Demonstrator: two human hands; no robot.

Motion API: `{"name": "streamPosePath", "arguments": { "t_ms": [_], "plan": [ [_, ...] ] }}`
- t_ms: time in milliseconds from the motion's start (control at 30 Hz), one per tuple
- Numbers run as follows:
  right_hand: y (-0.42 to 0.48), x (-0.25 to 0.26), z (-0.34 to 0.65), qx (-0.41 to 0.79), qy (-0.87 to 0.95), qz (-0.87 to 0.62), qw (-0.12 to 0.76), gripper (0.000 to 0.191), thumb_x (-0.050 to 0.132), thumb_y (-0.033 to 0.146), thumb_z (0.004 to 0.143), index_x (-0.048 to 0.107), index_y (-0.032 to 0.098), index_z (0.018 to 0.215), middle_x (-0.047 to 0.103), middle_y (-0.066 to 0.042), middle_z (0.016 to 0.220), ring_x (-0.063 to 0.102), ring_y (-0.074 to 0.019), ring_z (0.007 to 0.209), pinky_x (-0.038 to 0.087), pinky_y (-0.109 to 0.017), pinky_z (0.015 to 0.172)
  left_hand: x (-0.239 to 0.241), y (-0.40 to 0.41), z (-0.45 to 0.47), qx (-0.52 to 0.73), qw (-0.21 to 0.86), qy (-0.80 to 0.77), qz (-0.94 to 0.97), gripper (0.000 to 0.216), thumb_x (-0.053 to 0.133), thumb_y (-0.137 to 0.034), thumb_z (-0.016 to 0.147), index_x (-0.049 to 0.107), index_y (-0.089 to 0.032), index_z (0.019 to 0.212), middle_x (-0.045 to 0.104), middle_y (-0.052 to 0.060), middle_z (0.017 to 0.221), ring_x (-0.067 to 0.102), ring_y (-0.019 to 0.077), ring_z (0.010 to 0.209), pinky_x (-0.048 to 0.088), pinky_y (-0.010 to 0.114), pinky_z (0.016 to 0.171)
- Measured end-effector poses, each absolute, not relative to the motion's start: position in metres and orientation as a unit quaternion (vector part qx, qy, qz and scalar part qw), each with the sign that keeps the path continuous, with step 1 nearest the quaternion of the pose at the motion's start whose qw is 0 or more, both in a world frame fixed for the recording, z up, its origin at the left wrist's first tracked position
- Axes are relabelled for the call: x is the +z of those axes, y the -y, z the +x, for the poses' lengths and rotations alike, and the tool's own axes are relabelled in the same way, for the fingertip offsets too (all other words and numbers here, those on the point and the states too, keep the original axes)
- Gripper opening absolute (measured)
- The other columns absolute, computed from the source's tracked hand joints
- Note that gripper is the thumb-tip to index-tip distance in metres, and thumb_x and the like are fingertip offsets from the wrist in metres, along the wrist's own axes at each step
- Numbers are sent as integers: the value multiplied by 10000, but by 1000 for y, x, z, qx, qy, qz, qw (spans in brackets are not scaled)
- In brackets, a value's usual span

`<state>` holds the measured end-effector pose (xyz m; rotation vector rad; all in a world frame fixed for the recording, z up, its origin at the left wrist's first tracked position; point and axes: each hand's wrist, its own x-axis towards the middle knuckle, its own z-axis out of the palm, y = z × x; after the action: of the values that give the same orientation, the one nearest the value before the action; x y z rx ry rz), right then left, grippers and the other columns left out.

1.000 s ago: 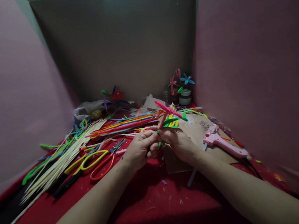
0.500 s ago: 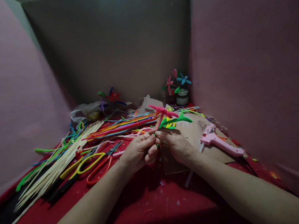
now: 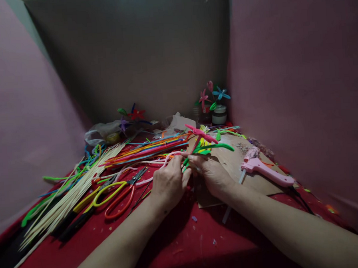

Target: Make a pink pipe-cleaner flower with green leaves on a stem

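Note:
My left hand [image 3: 168,181] and my right hand [image 3: 211,173] meet over a red cloth table, both pinched on the stem of a pipe-cleaner flower [image 3: 202,134]. The flower has pink petals at the top and a green leaf [image 3: 219,146] sticking out to the right. My fingers hide the lower part of the stem. Just beyond my hands lies a heap of coloured pipe cleaners [image 3: 151,148].
Scissors with orange and yellow handles [image 3: 118,195] lie left of my left hand, beside a bundle of wooden skewers [image 3: 69,195]. A pink glue gun [image 3: 265,171] rests on a cardboard sheet [image 3: 244,174] at the right. Finished flowers stand in jars [image 3: 215,102] at the back corner.
My left hand has turned palm down and slid slightly to the right along the stem. The flower has tipped a little, its green leaf reaching further right.

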<state>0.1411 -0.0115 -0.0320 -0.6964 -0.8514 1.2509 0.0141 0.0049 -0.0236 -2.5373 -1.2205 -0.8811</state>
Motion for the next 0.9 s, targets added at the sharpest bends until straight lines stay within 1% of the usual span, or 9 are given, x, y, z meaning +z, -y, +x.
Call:
{"name": "streamPosePath", "arguments": {
  "t_ms": [100, 167, 267, 333, 433, 567, 667, 767, 900],
  "plan": [
    [15, -30, 138, 556, 365, -330, 670, 203, 674, 308, 638, 701, 147, 758, 566, 20, 577, 448, -97, 534, 339, -227, 501, -22, -5, 14, -267, 197, 404, -853, 244, 465, -279, 846, 544, -163, 1045, 653, 44, 754, 614, 168, 614, 325, 247, 472],
    [16, -29, 136, 559, 371, -331, 663, 187, 675, 310, 640, 700, 147, 728, 561, 20, 565, 443, -95, 528, 336, -223, 493, -20, -5, 14, -242, 232, 397, -854, 178, 424, -231, 862, 575, -156, 920, 637, 44, 678, 595, 164, 547, 297, 254, 453],
    [17, -29, 137, 571, 385, -320, 650, 168, 672, 318, 663, 684, 152, 677, 554, 23, 571, 440, -90, 525, 340, -208, 473, -19, -6, 11, -213, 234, 388, -866, 211, 383, -169, 868, 578, -151, 788, 609, 44, 603, 571, 160, 502, 269, 258, 440],
    [17, -29, 137, 575, 396, -321, 640, 187, 669, 342, 679, 670, 156, 668, 552, 25, 585, 435, -84, 515, 344, -200, 456, -19, -6, 10, -227, 195, 382, -874, 206, 382, -140, 857, 584, -146, 817, 616, 44, 625, 568, 154, 522, 273, 251, 449],
    [17, -29, 138, 569, 430, -338, 615, 211, 638, 384, 720, 657, 174, 711, 546, 30, 599, 434, -85, 501, 349, -203, 445, -17, -8, 9, -297, 48, 381, -874, 199, 396, -124, 835, 591, -160, 859, 610, 20, 649, 542, 124, 539, 310, 224, 491],
    [17, -30, 140, 521, 497, -339, 605, 196, 590, 372, 774, 638, 191, 715, 557, 25, 609, 487, -110, 564, 400, -230, 538, -10, -9, 10, -346, -331, 386, -788, 202, 437, -252, 841, 566, -163, 713, 461, -42, 482, 398, 68, 397, 283, 187, 423],
    [15, -32, 142, 498, 515, -332, 613, 197, 559, 359, 796, 658, 191, 763, 609, 0, 692, 541, -142, 691, 434, -264, 672, -5, -11, 9, -323, -574, 350, -666, 238, 496, -371, 820, 558, -153, 746, 379, -71, 440, 267, 36, 328, 176, 164, 346],
    [12, -33, 143, 509, 514, -300, 621, 227, 562, 373, 790, 681, 186, 836, 646, -26, 773, 564, -164, 782, 434, -291, 754, -4, -12, 8, -325, -687, 300, -577, 218, 553, -355, 796, 540, -143, 745, 353, -85, 410, 216, 20, 310, 148, 143, 330],
    [13, -28, 144, 557, 496, -268, 609, 268, 612, 362, 753, 678, 204, 958, 663, -22, 785, 581, -164, 769, 441, -314, 759, -6, -11, 7, -309, -772, 229, -506, 197, 540, -304, 814, 531, -136, 711, 339, -97, 388, 154, 6, 270, 182, 133, 301]
  ]
}}
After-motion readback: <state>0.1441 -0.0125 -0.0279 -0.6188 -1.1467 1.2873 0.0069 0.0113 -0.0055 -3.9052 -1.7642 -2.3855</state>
